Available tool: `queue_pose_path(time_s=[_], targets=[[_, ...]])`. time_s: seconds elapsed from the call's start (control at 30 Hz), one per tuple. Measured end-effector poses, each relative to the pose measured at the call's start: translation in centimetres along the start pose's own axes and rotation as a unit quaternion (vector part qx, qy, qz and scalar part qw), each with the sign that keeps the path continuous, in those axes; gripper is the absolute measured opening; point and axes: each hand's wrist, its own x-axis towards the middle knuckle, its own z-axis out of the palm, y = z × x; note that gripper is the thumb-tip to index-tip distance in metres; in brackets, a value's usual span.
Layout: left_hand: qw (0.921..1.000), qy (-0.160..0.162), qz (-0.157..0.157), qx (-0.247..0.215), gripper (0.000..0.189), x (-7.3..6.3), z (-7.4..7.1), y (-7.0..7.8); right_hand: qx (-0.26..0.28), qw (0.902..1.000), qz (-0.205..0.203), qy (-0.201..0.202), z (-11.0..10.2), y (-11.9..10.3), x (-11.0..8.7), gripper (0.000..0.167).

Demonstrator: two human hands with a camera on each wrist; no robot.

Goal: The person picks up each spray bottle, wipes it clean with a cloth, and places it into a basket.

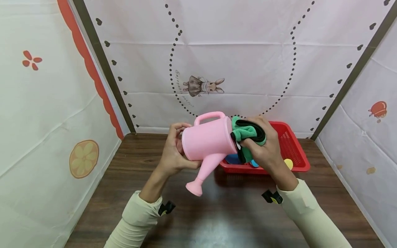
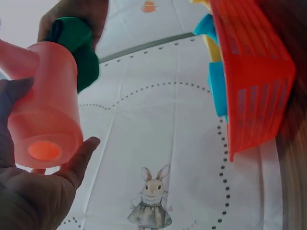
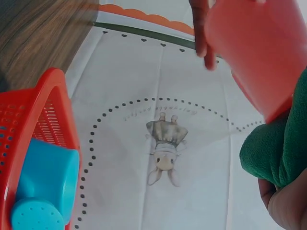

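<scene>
A pink toy watering can (image 1: 206, 137) is held up above the table, tipped on its side with its spout pointing down toward me. My left hand (image 1: 175, 151) grips it round the base end, thumb and fingers on opposite sides. In my right hand (image 1: 266, 143) is a bunched green cloth (image 1: 246, 132) with a black edge, pressed against the can's open end. The left wrist view shows the can's round base (image 2: 44, 151) resting in the left palm. Part of the cloth (image 3: 273, 151) hides the can's rim in the right wrist view.
Behind my right hand a red plastic basket (image 1: 293, 148) stands on the dark wooden table (image 1: 248, 213). It holds a blue toy watering can (image 3: 50, 172) and a yellow piece (image 1: 288, 163). Printed fabric walls (image 1: 242, 65) close in the back and both sides.
</scene>
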Motion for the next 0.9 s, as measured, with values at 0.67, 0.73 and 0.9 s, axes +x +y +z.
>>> queue_pose_path(time_s=[0.67, 0.73, 0.9], targets=[[0.9983, -0.01, 0.011, 0.056, 0.101, -0.3, -0.6, -0.6, -0.047, 0.9862, -0.156, -0.029, 0.5, -3.1, 0.4, 0.054], [0.9982, -0.011, 0.011, 0.057, 0.1, -0.4, -0.6, -0.6, -0.05, 0.9848, -0.163, -0.031, 0.6, -3.5, 0.4, 0.054], [0.9982, -0.015, 0.01, 0.057, 0.099, -0.6, -0.7, -0.8, -0.05, 0.9822, -0.178, -0.032, 0.9, -4.0, 0.6, 0.054]])
